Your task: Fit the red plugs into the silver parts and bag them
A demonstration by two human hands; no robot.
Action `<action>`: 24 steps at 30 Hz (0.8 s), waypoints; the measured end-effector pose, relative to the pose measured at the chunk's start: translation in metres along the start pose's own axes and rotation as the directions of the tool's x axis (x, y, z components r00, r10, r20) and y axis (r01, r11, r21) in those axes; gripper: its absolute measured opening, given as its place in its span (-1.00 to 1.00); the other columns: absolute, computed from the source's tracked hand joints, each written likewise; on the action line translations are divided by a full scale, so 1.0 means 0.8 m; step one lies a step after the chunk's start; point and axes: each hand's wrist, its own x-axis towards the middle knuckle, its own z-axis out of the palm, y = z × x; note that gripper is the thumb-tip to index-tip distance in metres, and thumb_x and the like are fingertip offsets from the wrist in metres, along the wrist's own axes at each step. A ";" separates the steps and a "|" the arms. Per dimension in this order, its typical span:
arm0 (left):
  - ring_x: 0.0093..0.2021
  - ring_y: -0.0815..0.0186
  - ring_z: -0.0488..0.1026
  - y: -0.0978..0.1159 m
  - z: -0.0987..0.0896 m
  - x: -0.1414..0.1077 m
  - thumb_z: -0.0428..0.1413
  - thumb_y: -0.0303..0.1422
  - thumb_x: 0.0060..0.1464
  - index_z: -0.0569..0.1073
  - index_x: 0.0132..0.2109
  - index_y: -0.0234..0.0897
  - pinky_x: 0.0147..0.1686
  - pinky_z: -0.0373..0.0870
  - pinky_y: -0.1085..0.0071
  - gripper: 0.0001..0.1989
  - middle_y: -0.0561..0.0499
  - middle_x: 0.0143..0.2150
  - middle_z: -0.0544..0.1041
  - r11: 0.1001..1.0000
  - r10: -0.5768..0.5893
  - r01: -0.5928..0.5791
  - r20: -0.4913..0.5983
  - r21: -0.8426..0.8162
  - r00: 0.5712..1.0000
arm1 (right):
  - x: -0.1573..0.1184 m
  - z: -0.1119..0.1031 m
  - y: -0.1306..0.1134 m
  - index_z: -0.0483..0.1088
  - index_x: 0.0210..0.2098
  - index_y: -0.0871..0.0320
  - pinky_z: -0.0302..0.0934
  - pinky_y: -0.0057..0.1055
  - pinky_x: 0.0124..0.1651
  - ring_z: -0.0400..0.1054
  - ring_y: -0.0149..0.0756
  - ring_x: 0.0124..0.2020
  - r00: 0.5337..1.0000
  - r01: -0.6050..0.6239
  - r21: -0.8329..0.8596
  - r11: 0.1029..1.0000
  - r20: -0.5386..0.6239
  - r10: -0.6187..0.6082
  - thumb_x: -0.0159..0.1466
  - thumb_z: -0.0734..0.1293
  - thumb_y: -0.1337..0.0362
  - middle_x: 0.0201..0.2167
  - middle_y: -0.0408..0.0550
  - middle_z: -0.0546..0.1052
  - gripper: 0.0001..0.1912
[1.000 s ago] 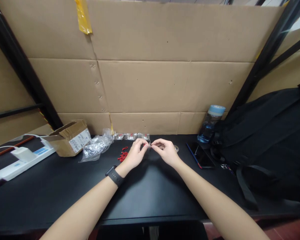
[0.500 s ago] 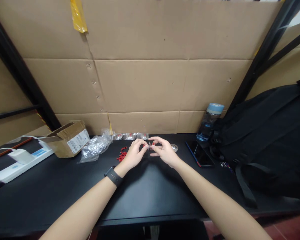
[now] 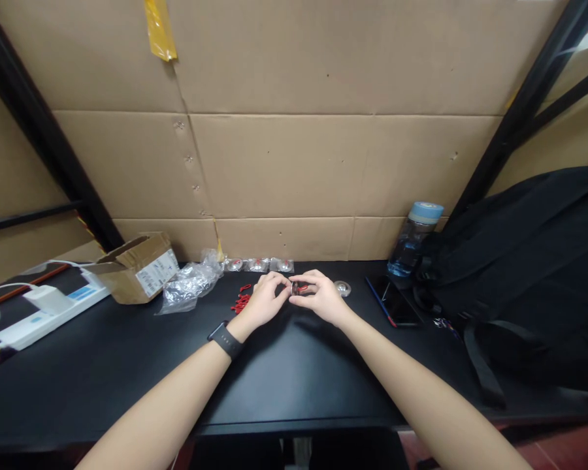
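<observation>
A small round, shiny disc [image 3: 294, 288] stands on edge between my two hands, with a bit of red [image 3: 302, 288] beside it. My left hand [image 3: 268, 295] pinches the disc's left side with thumb and fingertips. Fingers and thumb of my right hand [image 3: 322, 298] close round its other side. Left of my hands lies a small pile of red cord loops [image 3: 242, 302]. Just right of them a clear round piece [image 3: 343, 288] rests on the black table [image 3: 284, 385]. Behind are several flat, clear-wrapped round pieces [image 3: 257, 264] with red in them.
Crumpled clear plastic [image 3: 191, 284] and an open cardboard box [image 3: 144, 271] lie to the left, beyond them a white power strip [image 3: 53, 316]. On the right are a phone [image 3: 394, 300], a water bottle [image 3: 414, 241] and a black backpack [image 3: 534, 274]. Cardboard [image 3: 274, 163] walls the back.
My right fingers have drawn closer together around the disc, which has turned slightly. The whole view has shifted a little; the things on the table lie as before.
</observation>
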 end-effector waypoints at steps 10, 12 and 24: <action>0.14 -0.06 0.33 -0.028 -0.051 0.003 0.13 -0.25 0.17 0.51 -0.05 -0.11 0.06 0.25 0.01 -0.79 -0.11 0.08 0.50 0.878 -0.119 0.080 0.053 0.472 0.991 | 0.004 -0.020 0.004 0.56 -0.01 0.03 0.44 -0.31 -0.04 0.50 -0.32 -0.23 0.995 0.102 -0.361 0.927 0.036 -0.095 0.14 0.47 0.30 -0.07 -0.03 0.51 -0.61; 0.14 -0.08 0.36 -0.049 -0.081 0.003 0.12 -0.24 0.16 0.51 -0.02 -0.13 0.07 0.26 0.03 -0.75 -0.15 0.12 0.49 0.830 -0.240 0.176 0.054 0.528 0.969 | 0.006 -0.026 0.003 0.57 -0.03 0.04 0.44 -0.31 -0.07 0.50 -0.32 -0.25 0.995 0.100 -0.429 0.898 0.027 -0.098 0.14 0.46 0.31 -0.08 -0.02 0.51 -0.62; 0.01 -0.10 0.52 -0.086 -0.198 -0.087 0.16 -0.28 -0.04 0.49 0.05 -0.11 -0.06 0.31 0.15 -0.56 -0.18 0.03 0.60 0.513 -0.551 0.456 -0.129 0.727 0.825 | 0.013 -0.050 0.008 0.55 -0.03 0.03 0.42 -0.30 -0.11 0.47 -0.29 -0.28 0.993 0.113 -0.523 0.845 0.038 -0.109 0.12 0.44 0.33 -0.13 -0.03 0.51 -0.61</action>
